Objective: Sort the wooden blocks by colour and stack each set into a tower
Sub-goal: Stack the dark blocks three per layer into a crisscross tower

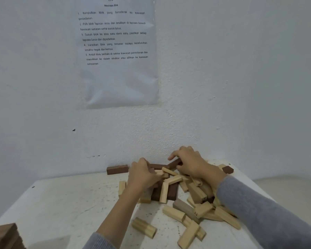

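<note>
Fingers (173, 156) of the right hand (190, 163) pinch a dark brown rectangular wooden block (174, 163) atop the mixed pale-and-dark block pile (196, 194) on the white speckled surface (70, 203). The left hand (143, 175) is curled into the pile, its grasp undeterminable. Sorting stage, judged early; next, lift the block clear without dragging its neighbours.

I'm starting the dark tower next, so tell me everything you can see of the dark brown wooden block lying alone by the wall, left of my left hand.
The dark brown rectangular wooden block lies flat on the speckled white table, lengthwise along the foot of the white wall. It looks smooth, matt and whole. Nothing rests on it; its right end nears the left hand, contact unclear.
</note>
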Tool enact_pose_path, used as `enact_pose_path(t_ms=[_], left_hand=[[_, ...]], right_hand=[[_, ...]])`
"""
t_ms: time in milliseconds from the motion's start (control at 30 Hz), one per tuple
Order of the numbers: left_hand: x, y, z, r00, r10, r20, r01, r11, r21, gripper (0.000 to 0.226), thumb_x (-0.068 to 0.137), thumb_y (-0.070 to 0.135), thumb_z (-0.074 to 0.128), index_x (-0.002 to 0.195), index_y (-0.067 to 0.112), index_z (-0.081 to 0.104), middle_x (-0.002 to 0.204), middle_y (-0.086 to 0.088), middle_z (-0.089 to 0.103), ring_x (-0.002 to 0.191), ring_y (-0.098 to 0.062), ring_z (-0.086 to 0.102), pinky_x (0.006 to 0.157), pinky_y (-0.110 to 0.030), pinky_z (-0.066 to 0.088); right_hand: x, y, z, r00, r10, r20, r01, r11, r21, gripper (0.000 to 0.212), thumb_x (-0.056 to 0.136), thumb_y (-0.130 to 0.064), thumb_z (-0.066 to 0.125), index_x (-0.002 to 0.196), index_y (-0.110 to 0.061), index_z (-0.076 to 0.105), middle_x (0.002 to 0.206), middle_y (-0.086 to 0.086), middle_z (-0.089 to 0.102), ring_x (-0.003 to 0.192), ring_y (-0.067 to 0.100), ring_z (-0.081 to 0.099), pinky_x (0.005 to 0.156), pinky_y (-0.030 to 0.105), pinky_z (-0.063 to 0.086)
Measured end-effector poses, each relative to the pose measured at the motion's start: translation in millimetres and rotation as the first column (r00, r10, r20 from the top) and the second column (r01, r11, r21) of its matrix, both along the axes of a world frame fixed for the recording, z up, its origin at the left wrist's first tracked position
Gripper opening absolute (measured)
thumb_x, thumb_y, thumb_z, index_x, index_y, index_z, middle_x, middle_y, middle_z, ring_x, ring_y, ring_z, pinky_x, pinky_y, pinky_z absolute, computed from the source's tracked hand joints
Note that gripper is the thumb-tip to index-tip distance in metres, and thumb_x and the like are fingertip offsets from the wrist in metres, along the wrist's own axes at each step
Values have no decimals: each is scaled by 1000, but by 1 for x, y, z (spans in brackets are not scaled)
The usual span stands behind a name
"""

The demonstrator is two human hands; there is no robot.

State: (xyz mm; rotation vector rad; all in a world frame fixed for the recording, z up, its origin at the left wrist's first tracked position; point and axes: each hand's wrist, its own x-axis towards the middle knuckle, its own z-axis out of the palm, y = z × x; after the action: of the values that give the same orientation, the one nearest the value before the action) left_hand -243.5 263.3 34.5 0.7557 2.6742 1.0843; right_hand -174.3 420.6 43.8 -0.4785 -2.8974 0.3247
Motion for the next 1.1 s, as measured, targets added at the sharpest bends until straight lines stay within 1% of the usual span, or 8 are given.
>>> enact_pose_path(t_ms=[200,267,400,567,700,833,1000,1100], left_hand=[[-11,-4,1,999,-25,47,19,993,117,17,87,15,63,100,14,52,96,-4,59,84,-15,56,65,-22,47],[-17,-7,4,991,-46,126,17,976,217,15,89,14,60,103,10,56,93,-7,62,78,-18,58,67,-28,51],[-22,-12,12,979,-48,196,-34,918,395,15,98,17,45,101,7,57,84,-5,57,64,-11,55,50,-19,43],[-23,-14,16,958,-69,279,-80,870,487,22,99,22,46,114,8,55,81,-1,56,63,-9,51,45,-13,42],[-24,-15,17,935,-94,342,-106,846,522,30,98,25,50,123,8,55,85,-2,60,70,-10,57,61,-21,49],[-26,-18,19,943,-97,318,-94,840,535,29,98,24,50,121,7,57,84,-1,63,72,-9,59,63,-21,48],[-24,-22,21,948,-100,302,-80,843,531,26,99,21,50,120,7,58,89,-4,65,72,-8,58,50,-14,48],[-22,-23,22,941,-106,322,-85,847,525,28,98,20,50,123,7,56,97,-8,66,75,-9,58,45,-12,47]], right_hand=[[-16,2,-10,999,1,-49,6,990,141,21,92,-25,62,111,-29,65,116,0,56,116,21,38,95,37,28],[-17,3,-11,990,30,-137,-20,997,78,18,94,-23,58,111,-25,62,115,-1,59,111,19,41,92,33,29],[-19,-3,-8,959,63,-277,-100,988,-121,20,103,-15,38,121,-9,44,110,8,47,98,20,46,81,31,38],[-19,-2,-7,995,85,-53,-89,994,-70,20,95,-18,50,113,-11,48,109,6,51,95,21,53,82,35,46],[-24,-4,-12,996,-79,-42,78,997,-31,34,88,-45,63,100,-12,63,101,2,65,93,20,61,76,31,48],[-32,-4,-11,995,-82,53,83,996,-27,41,86,-56,61,77,-17,50,85,-1,58,82,18,56,71,31,43],[-38,1,-10,993,-43,108,58,988,-142,47,83,-48,70,112,-13,62,110,4,65,102,22,60,87,35,50],[-39,1,-13,999,-1,48,11,980,-200,35,80,-39,76,103,-15,66,106,4,67,97,20,63,84,34,52]])
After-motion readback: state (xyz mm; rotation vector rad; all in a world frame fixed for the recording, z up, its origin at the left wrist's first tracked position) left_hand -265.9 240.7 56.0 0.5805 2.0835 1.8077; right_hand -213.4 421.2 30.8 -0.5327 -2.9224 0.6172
